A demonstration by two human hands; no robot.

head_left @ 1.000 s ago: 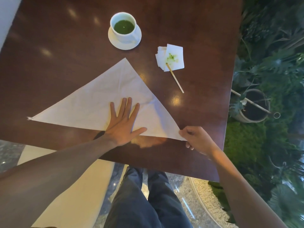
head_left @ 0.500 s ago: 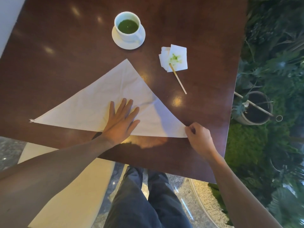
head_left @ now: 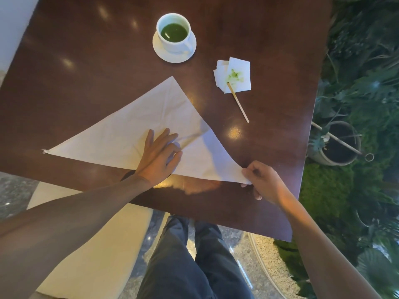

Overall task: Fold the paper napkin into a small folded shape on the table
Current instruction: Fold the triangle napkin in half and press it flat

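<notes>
- The left hand lay flat, palm down, on the napkin at centre frame.
- The right hand pinched the napkin's right corner, now lifted off the tabletop where it had lain flat a second before.
- Judgement: the next fold was starting, that corner likely coming across.

This looks like a café or tea room with a garden corner beside it. A white cup of green drink sits on a saucer on a shiny dark wood worktop, and near it lie small paper squares with a green stain and a thin wooden stir stick. Just past the worktop's edge there are lots of green leafy plants, soft moss, a plant pot and pale pebbles, and there is a cream seat on a shiny stone floor.
</notes>
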